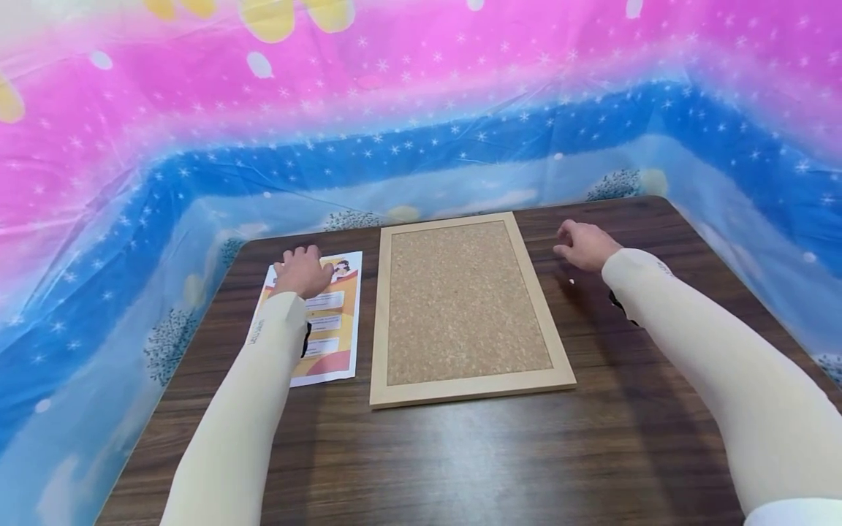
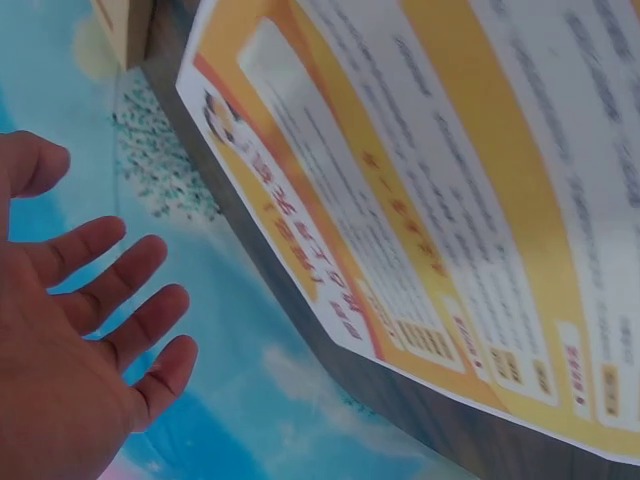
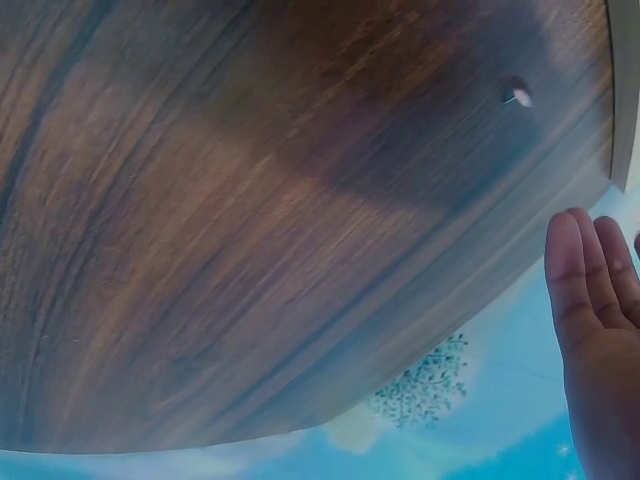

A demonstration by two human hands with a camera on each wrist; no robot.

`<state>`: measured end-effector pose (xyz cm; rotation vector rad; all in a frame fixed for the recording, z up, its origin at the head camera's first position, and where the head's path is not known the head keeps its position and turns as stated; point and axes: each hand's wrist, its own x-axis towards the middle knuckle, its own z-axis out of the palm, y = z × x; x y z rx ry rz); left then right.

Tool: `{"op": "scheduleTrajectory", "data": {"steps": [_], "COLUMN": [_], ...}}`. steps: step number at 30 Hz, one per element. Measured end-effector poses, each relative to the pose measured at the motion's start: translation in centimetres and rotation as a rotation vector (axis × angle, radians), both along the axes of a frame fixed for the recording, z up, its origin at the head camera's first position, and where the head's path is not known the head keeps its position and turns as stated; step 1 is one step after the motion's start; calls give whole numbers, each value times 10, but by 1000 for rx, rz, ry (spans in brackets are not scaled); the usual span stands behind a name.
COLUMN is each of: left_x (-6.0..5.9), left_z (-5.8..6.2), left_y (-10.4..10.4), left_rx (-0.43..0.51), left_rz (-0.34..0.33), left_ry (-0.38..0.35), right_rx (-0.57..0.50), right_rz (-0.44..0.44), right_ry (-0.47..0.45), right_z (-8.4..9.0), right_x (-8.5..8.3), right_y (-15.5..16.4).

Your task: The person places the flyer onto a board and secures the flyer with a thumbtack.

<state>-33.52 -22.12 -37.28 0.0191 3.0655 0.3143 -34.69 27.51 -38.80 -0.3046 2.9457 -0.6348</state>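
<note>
A printed sheet of paper (image 1: 349,351) in orange and white lies on the table, left of a cork board (image 1: 460,307) with a pale wooden frame. My left hand (image 1: 304,274) hovers over the upper part of the sheet, its fingers spread; in the left wrist view nothing is between them. To the right of the board, my right hand (image 1: 585,245) is held above the table, fingers extended and holding nothing. Just below it on the wood sits a small white pushpin (image 3: 520,95), apparently with a short metal point.
The dark wood-grain table (image 1: 454,460) has rounded far corners. Behind and around it hangs a pink and blue printed cloth (image 1: 421,131) that meets the table's far edge. The board stands close to that edge.
</note>
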Motion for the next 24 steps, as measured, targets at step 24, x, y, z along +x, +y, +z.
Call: {"op": "scheduleTrajectory", "data": {"steps": [24], "left_x": [21], "left_z": [-15], "left_y": [-68], "left_rx": [5], "left_rz": [162], "left_ry": [-115], "right_rx": [57], "right_rz": [27], "right_ry": [-103], "right_z": [-25], "right_x": [2], "right_y": [21]}}
